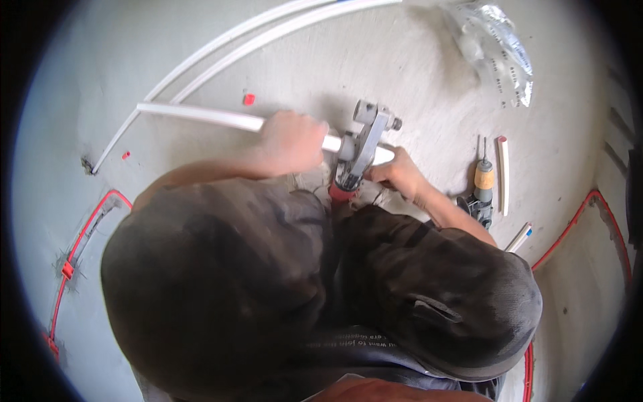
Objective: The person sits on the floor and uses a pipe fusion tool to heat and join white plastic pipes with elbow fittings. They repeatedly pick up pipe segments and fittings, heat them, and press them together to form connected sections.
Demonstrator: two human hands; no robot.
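My left hand (293, 142) is closed around a long white plastic pipe (201, 115), which runs out to the left. The pipe's right end sits against a grey die of a pipe fusion welder (365, 144). This tool stands between my bent knees, its flat metal plate raised and its red handle (341, 193) low down. On the plate's other side, my right hand (400, 175) grips a short white pipe fitting (383, 155) close against the welder. The fitting's exact shape is partly hidden by my fingers and the plate.
Long white pipes (234, 50) curve across the far left floor. A clear plastic bag (499, 50) lies far right. Nearer on the right are a drill (483, 184), a short white pipe (504, 175) and another pipe piece (520, 237). Red conduit (84, 231) runs along the wall.
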